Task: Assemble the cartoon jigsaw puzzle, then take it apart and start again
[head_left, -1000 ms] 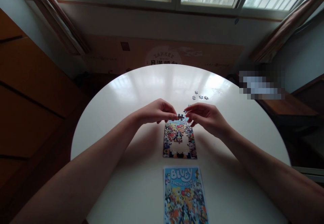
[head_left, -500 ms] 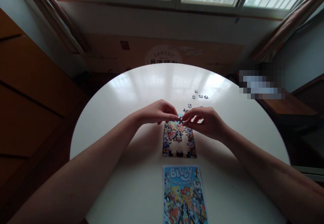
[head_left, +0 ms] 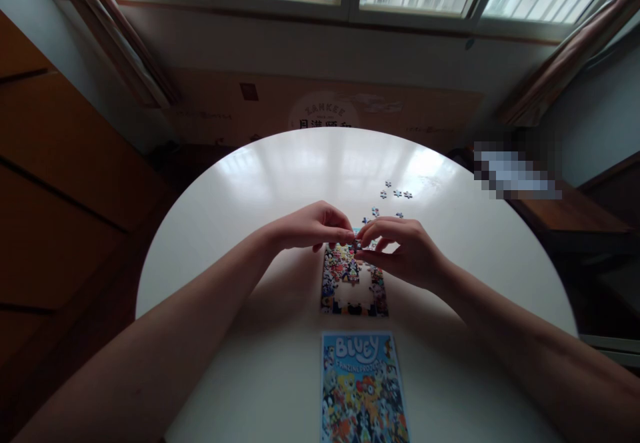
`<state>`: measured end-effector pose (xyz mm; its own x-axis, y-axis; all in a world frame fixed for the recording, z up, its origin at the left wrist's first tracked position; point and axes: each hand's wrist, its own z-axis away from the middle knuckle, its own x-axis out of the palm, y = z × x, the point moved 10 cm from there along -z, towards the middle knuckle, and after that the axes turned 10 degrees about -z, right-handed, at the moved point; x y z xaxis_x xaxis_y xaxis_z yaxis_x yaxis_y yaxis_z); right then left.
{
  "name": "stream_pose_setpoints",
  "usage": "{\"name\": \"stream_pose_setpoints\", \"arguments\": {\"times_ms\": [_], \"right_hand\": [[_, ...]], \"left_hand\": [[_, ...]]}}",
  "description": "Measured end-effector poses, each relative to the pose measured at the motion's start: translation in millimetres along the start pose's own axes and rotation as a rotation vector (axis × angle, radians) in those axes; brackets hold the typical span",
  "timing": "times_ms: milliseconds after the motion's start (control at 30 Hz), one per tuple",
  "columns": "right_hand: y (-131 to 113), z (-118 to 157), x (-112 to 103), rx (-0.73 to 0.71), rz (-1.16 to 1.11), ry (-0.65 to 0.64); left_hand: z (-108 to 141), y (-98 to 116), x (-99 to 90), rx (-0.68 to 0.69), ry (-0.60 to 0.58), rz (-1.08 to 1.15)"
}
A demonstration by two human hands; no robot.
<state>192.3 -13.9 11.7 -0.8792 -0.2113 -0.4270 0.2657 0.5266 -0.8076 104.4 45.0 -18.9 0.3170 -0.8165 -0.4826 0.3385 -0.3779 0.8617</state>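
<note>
A small jigsaw puzzle piece is held between my two hands, above the upper part of a partly assembled puzzle. My left hand pinches its left side with thumb and forefinger. From the right, my right hand grips the same piece between thumb and fingertips. Colourful cartoon figures cover the assembled part, and a gap in its lower middle shows a pale surface. My hands hide part of the puzzle's upper edge. Nearer to me lies a picture sheet lettered "Bluey Fanzine Project".
Several loose puzzle pieces are scattered on the white round table beyond my right hand. A brown surface with a blurred-out patch stands to the right. Windows and a wall are behind the table.
The piece has turned slightly between my fingers, and my right fingertips have shifted a little on it. The whole view has moved slightly downward in the picture.
</note>
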Motion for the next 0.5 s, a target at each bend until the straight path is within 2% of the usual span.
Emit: {"name": "stream_pose_setpoints", "arguments": {"times_ms": [300,500], "right_hand": [[-12.6,-0.2,0.7,-0.118,0.031,0.003],[-18.1,2.8,-2.0,-0.161,0.089,-0.008]], "left_hand": [[-0.8,1.2,3.0,0.006,-0.032,-0.003],[-3.1,3.3,1.4,0.018,0.023,-0.035]]}}
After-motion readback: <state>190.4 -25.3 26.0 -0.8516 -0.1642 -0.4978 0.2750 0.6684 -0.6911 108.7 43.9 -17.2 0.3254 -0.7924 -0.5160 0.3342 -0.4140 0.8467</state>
